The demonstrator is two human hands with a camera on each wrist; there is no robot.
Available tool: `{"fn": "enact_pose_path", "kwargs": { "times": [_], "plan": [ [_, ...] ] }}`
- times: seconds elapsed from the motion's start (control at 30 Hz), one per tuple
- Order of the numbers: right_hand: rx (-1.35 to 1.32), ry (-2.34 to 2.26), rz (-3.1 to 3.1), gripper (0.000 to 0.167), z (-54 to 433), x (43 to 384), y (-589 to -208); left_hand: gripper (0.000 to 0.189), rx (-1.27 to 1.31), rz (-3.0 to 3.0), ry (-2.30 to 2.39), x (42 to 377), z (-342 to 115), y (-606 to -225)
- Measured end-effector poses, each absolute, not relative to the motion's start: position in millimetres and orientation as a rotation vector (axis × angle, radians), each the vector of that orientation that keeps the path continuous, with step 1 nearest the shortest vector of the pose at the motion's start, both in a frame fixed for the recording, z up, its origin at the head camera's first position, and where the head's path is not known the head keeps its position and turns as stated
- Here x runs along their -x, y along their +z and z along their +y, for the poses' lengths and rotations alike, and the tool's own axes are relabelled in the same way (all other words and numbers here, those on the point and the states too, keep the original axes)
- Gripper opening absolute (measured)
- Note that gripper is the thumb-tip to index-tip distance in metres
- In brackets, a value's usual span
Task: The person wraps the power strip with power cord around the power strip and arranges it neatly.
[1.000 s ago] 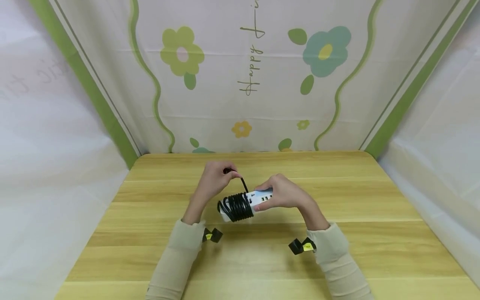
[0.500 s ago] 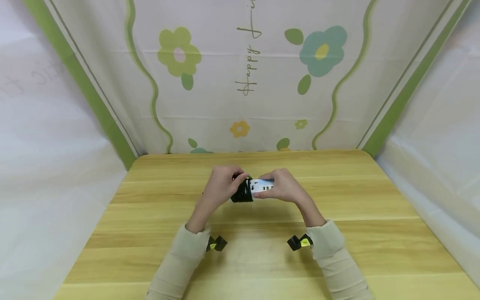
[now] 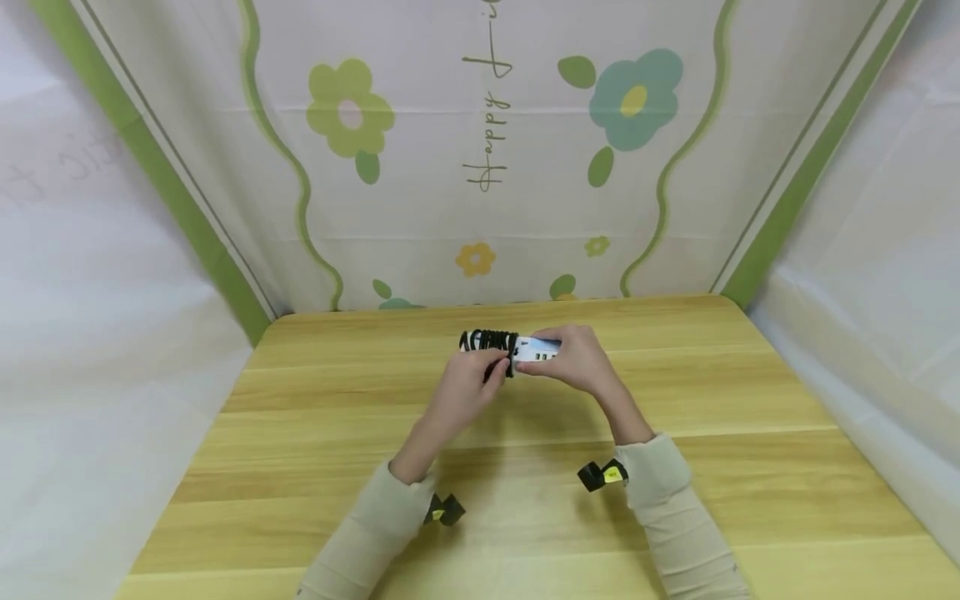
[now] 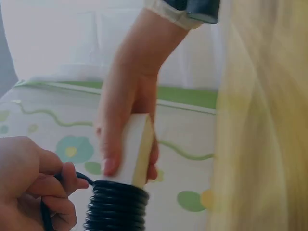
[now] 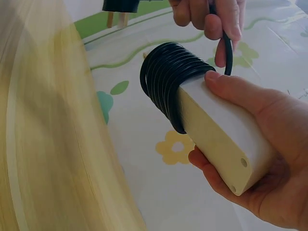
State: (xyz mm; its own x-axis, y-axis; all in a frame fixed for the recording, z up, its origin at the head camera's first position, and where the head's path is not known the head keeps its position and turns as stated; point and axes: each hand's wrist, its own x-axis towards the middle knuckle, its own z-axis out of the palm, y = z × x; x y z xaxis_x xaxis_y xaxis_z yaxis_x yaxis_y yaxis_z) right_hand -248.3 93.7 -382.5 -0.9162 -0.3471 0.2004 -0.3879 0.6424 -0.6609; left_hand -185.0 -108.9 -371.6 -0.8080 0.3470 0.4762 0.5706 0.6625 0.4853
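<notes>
A white power strip is held up above the table, roughly level across the head view. Black cord is wound round its left part in several close turns. My right hand grips the strip's bare right end, thumb on one side and fingers on the other. In front of the coil, my left hand pinches the loose run of cord with curled fingers. The right wrist view shows that cord running from the left fingers down beside the strip. A black plug with metal prongs hangs at that view's top edge.
Below the hands lies a wood-grain table. A white cloth backdrop with printed flowers rises at its far edge, and white cloth walls stand at both sides. Black wrist mounts stick out from the sleeves.
My left hand has carried the cord from behind the strip, over the coil, to its near side. The strip has moved farther away and slightly right with my right hand still gripping it.
</notes>
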Motion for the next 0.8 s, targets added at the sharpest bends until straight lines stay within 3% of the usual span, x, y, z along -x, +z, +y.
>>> {"fn": "enact_pose_path", "kwargs": {
  "times": [0.33,0.8],
  "plan": [
    [-0.463,1.264,-2.709,0.056,106,253,-383,0.020,0.672,-2.586,-1.114,179,-89,-389],
    [-0.258,1.642,-2.712,0.062,115,261,-382,0.022,0.947,-2.642,-1.649,213,-113,-415]
  ]
}}
